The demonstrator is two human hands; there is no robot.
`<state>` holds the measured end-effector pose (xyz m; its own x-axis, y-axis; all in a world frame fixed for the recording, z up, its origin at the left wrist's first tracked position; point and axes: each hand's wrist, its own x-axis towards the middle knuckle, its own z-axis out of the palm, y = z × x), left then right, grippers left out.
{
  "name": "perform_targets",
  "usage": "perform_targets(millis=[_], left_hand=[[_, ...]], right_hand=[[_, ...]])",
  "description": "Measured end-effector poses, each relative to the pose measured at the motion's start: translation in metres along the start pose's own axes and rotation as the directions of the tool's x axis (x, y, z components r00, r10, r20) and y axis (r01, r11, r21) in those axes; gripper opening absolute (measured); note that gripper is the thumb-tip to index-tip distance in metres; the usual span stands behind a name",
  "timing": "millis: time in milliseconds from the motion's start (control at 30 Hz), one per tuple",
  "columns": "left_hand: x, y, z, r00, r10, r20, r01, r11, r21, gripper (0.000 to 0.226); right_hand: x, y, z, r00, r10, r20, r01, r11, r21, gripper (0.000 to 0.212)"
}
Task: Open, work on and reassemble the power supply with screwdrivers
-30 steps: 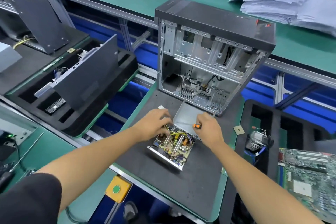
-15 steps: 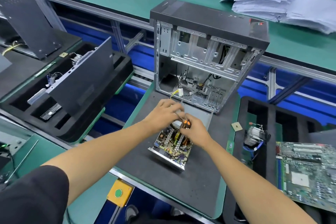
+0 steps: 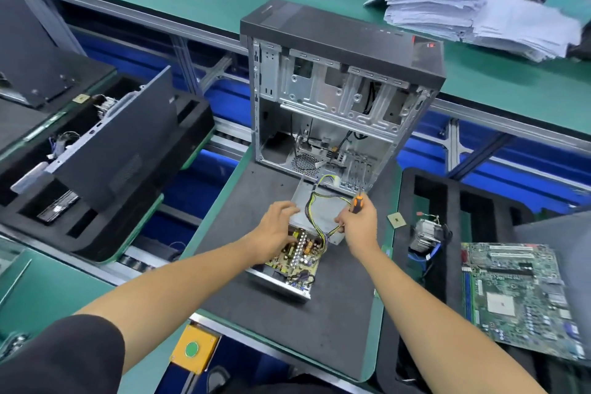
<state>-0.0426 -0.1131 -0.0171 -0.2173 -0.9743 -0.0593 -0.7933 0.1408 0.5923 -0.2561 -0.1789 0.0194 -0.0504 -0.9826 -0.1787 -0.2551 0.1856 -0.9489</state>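
Two hands work over the opened power supply [image 3: 289,261] on the tabletop [image 3: 319,329], the left hand [image 3: 277,227] resting fingers spread on its circuit board, the right hand [image 3: 358,223] gripping an orange screwdriver [image 3: 356,203] and pinching the cables [image 3: 315,217]; the cover [image 3: 315,201] lies off, reassembly apparently ahead.
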Motion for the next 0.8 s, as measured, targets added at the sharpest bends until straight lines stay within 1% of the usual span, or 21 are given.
perform_targets(millis=[33, 67, 133, 167, 233, 267, 333, 400, 433, 500, 533, 600, 700, 800], left_hand=[[0.004, -0.001, 0.0, 0.996, -0.087, 0.008, 0.087, 0.995, -0.045, 0.067], [0.007, -0.001, -0.002, 0.992, -0.122, 0.022, 0.123, 0.992, -0.039, 0.058], [0.015, 0.002, -0.007, 0.997, -0.046, 0.063, 0.044, 0.998, 0.036, 0.045], [0.018, 0.004, -0.009, 0.996, -0.017, 0.089, 0.015, 1.0, 0.015, 0.045], [0.028, 0.015, -0.011, 0.995, 0.004, 0.104, 0.0, 0.999, -0.041, 0.044], [0.033, 0.022, -0.011, 0.996, 0.016, 0.091, -0.01, 0.997, -0.074, 0.038], [0.043, 0.035, -0.006, 0.997, 0.041, 0.069, -0.026, 0.978, -0.205, 0.026], [0.049, 0.045, -0.002, 0.995, 0.043, 0.093, -0.008, 0.937, -0.349, 0.023], [0.052, 0.048, 0.0, 0.995, 0.026, 0.092, 0.011, 0.924, -0.383, 0.024], [0.056, 0.054, 0.003, 0.999, -0.023, 0.03, 0.032, 0.923, -0.384, 0.024], [0.057, 0.058, 0.005, 0.999, -0.048, -0.002, 0.044, 0.926, -0.375, 0.024], [0.059, 0.06, 0.01, 0.995, -0.093, -0.025, 0.075, 0.913, -0.402, 0.023], [0.059, 0.06, 0.016, 0.998, -0.066, -0.001, 0.06, 0.915, -0.399, 0.025], [0.057, 0.059, 0.019, 0.996, -0.022, 0.088, 0.052, 0.932, -0.358, 0.036]], right_hand=[[-0.001, 0.0, 0.003, 0.998, 0.017, -0.066, -0.016, 1.0, 0.017, 0.032], [-0.002, 0.0, 0.006, 0.991, 0.036, -0.128, -0.031, 0.999, 0.037, 0.036], [-0.004, 0.002, 0.01, 0.977, 0.066, -0.205, -0.055, 0.997, 0.055, 0.037], [-0.004, 0.003, 0.011, 0.975, 0.072, -0.212, -0.064, 0.997, 0.046, 0.037], [-0.003, 0.004, 0.011, 0.976, 0.088, -0.198, -0.084, 0.996, 0.029, 0.037], [-0.002, 0.003, 0.01, 0.978, 0.09, -0.186, -0.087, 0.996, 0.024, 0.035], [0.0, 0.003, 0.005, 0.985, 0.082, -0.15, -0.077, 0.996, 0.039, 0.031], [-0.001, 0.003, 0.0, 0.993, 0.047, -0.108, -0.042, 0.998, 0.047, 0.022], [-0.001, 0.003, -0.003, 0.996, 0.014, -0.086, -0.013, 1.0, 0.008, 0.018], [-0.002, 0.002, -0.008, 0.998, -0.052, -0.044, 0.045, 0.987, -0.154, 0.02], [-0.001, 0.002, -0.01, 0.998, -0.062, -0.028, 0.055, 0.973, -0.223, 0.024], [0.003, -0.001, -0.014, 0.998, -0.054, 0.016, 0.056, 0.952, -0.301, 0.032], [0.008, -0.004, -0.022, 0.997, -0.044, 0.056, 0.061, 0.936, -0.346, 0.042], [0.007, -0.003, -0.025, 0.997, -0.035, 0.066, 0.056, 0.935, -0.349, 0.042]])
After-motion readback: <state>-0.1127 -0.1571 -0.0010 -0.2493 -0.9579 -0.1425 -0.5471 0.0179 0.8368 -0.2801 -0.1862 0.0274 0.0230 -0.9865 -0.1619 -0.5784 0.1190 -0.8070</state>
